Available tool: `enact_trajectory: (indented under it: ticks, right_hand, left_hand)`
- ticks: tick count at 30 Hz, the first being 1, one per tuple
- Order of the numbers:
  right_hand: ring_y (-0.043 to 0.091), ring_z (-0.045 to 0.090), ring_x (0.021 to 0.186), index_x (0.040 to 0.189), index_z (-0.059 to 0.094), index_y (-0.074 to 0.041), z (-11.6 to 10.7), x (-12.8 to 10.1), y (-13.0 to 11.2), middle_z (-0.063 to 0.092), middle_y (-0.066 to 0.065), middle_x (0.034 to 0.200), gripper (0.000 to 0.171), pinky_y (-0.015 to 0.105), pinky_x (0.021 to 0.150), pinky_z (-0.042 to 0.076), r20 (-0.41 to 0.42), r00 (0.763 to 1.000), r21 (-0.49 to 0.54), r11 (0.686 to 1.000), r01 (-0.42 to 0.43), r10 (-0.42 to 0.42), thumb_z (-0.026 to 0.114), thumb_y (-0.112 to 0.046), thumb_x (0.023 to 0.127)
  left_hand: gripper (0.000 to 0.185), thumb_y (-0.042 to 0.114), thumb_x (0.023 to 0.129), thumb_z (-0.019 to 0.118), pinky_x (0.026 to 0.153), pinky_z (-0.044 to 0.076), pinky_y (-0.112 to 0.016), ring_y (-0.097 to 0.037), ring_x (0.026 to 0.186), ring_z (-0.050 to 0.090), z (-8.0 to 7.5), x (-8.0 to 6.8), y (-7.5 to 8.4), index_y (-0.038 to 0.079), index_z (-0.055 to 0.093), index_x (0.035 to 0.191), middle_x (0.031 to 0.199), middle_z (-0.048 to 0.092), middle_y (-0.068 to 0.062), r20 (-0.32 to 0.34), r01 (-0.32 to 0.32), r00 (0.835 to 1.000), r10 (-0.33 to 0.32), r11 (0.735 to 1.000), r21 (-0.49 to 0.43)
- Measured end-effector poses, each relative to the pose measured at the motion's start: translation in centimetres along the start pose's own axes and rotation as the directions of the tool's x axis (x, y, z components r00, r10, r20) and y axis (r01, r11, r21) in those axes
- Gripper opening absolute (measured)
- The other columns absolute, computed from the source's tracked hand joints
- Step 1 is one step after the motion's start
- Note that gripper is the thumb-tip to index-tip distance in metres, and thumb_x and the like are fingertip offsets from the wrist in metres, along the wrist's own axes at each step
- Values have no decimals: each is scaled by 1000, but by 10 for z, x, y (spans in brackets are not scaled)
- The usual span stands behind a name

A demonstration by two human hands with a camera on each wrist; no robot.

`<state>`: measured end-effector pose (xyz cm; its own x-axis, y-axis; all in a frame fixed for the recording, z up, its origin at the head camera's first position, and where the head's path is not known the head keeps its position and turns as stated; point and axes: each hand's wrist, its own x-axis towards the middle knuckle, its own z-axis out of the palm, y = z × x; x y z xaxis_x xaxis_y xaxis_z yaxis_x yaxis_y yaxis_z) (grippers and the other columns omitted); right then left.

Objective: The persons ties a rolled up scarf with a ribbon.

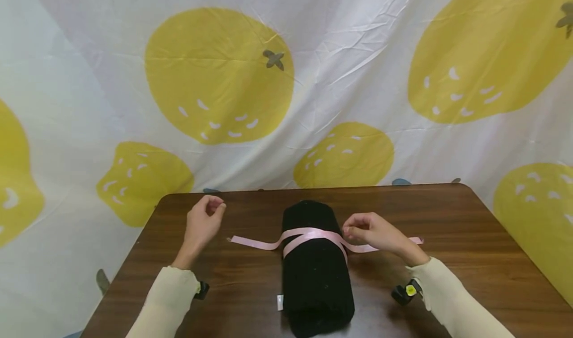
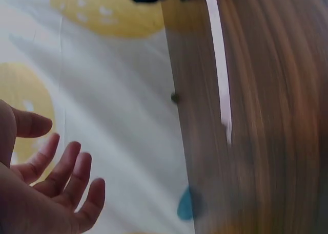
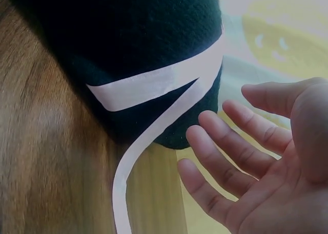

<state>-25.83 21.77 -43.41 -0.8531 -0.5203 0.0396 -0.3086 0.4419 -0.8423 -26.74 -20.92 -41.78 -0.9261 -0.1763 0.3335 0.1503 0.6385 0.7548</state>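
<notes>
At the middle of the brown table (image 1: 470, 238), nearer its front edge, lies a rolled black towel (image 1: 315, 273), its dark knit bundle crossed by a pale pink ribbon (image 1: 309, 237). The ribbon already wraps the roll and crosses on top, though no knot or bow shows; both tails trail flat on the wood, one to each side. The right hand (image 1: 373, 233) rests at the roll's right side beside the crossing, fingers spread and loose in the wrist view, gripping nothing. The left hand (image 1: 203, 221) hovers apart near the back-left corner, fingers loosely curled, holding nothing. Behind hangs a white cloth (image 1: 358, 54) printed with yellow fruit.
</notes>
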Motion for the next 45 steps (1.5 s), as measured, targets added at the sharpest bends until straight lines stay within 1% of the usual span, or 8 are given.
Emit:
enact_trajectory:
  ticks: [4,8,14,20,24,30,36,45]
  right_hand:
    - [28,62,91,105,69,-5,4,2,-2,69,16,98,18,26,83,52,-15,1000,-13,1000,16,-16,65,-20,96]
    - [24,62,87,103,70,-9,7,6,-4,70,10,95,14,27,80,53,-25,998,-31,998,57,-58,66,-20,95]
    - [22,63,82,102,70,-10,12,12,-4,71,5,92,10,27,74,54,-17,994,-43,993,111,-112,67,-15,94]
    - [20,63,81,104,70,-8,16,16,-5,69,5,92,12,26,73,53,-7,993,-48,992,114,-115,68,-14,93]
    - [20,62,81,104,69,-9,20,18,-5,68,4,90,13,26,74,52,-8,996,-59,994,89,-89,69,-16,93]
    - [19,61,80,100,68,-9,25,23,-3,66,3,87,12,26,73,51,-18,997,-49,996,79,-80,71,-17,91]
    - [18,57,75,90,65,-8,26,24,-3,61,2,81,9,26,66,49,0,998,-38,997,66,-66,71,-16,91]
    - [13,53,68,83,60,-10,23,21,-11,56,-2,76,14,26,59,44,26,997,-61,995,79,-77,68,-14,93]
  left_hand:
    - [11,15,94,66,79,48,-34,-21,89,63,19,-5,11,7,67,101,95,69,-9,105,-54,993,61,996,-68]
    - [8,14,93,67,78,51,-33,-18,84,64,39,-11,22,9,68,99,93,70,-5,204,-118,968,143,984,-131]
    - [5,14,93,68,78,52,-30,-14,83,63,65,-22,36,13,67,98,92,68,0,366,-169,900,236,964,-204]
    - [10,22,94,68,74,54,-30,-13,80,63,83,-29,47,16,67,102,98,68,0,479,-138,845,239,962,-236]
    - [15,26,94,68,72,54,-30,-14,80,62,91,-31,50,15,67,104,100,68,0,508,-160,820,263,958,-238]
    - [15,24,92,72,83,52,-37,-17,92,60,98,-30,51,14,68,103,100,65,0,507,-241,803,311,949,-201]
    - [11,24,91,73,75,47,-28,-15,83,54,101,-30,50,14,69,96,88,58,1,532,-268,783,322,947,-179]
    - [7,21,93,69,75,48,-28,-13,83,55,95,-27,50,16,66,89,87,60,3,616,-254,715,332,943,-213]
